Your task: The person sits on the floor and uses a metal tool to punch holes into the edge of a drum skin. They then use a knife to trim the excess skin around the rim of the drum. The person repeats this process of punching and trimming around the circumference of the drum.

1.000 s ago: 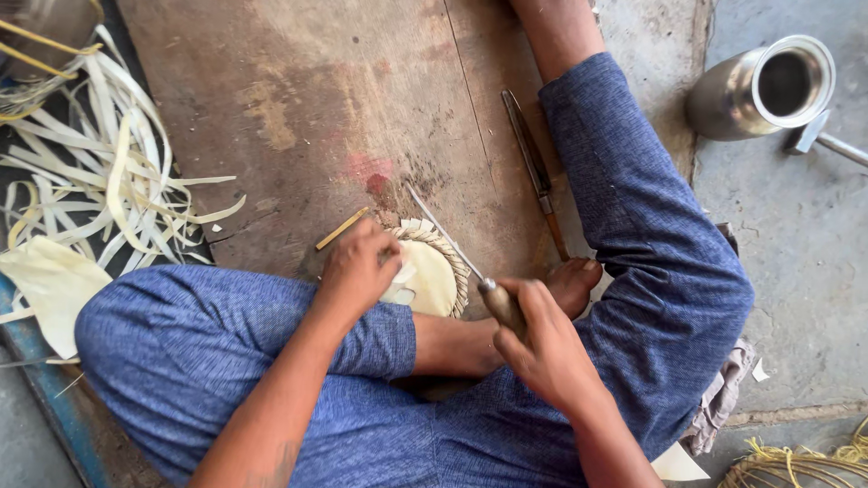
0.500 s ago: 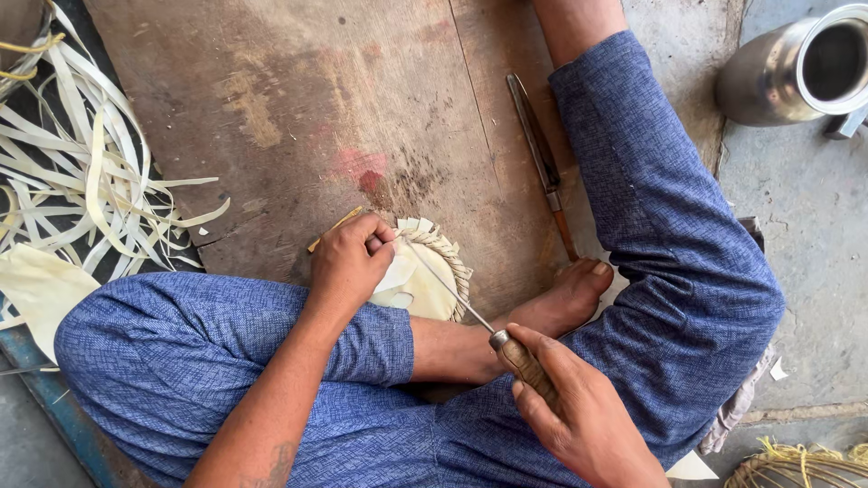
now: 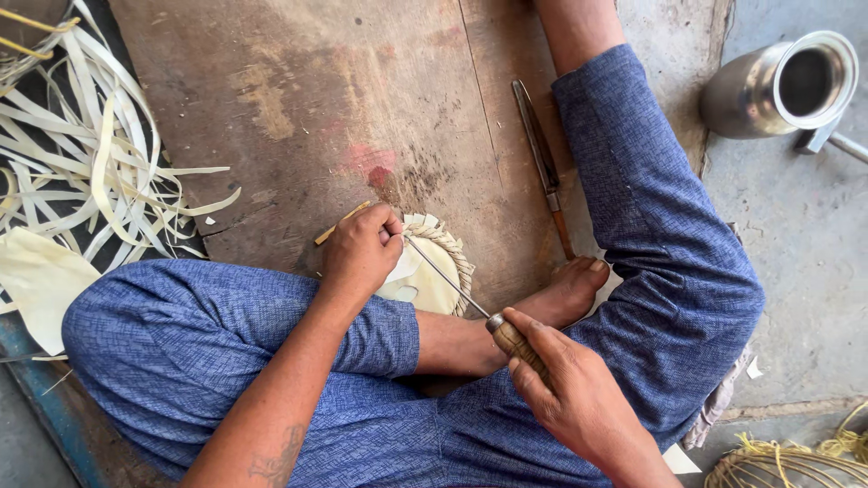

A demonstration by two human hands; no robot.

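On worn wood, left hand (image 3: 360, 255) grips coiled basket (image 3: 436, 267); right hand (image 3: 568, 390), awl (image 3: 470, 298).

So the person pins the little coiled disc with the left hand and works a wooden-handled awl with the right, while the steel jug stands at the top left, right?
Not quite: the steel jug stands at the top right, as the head view shows. The rest holds: the left hand pins the coiled disc and the right hand works the wooden-handled awl.

No packages, labels, signs or screens appear anywhere around the worn wooden board (image 3: 298, 99) on which the seated person works; nothing printed or wrapped lies beside it
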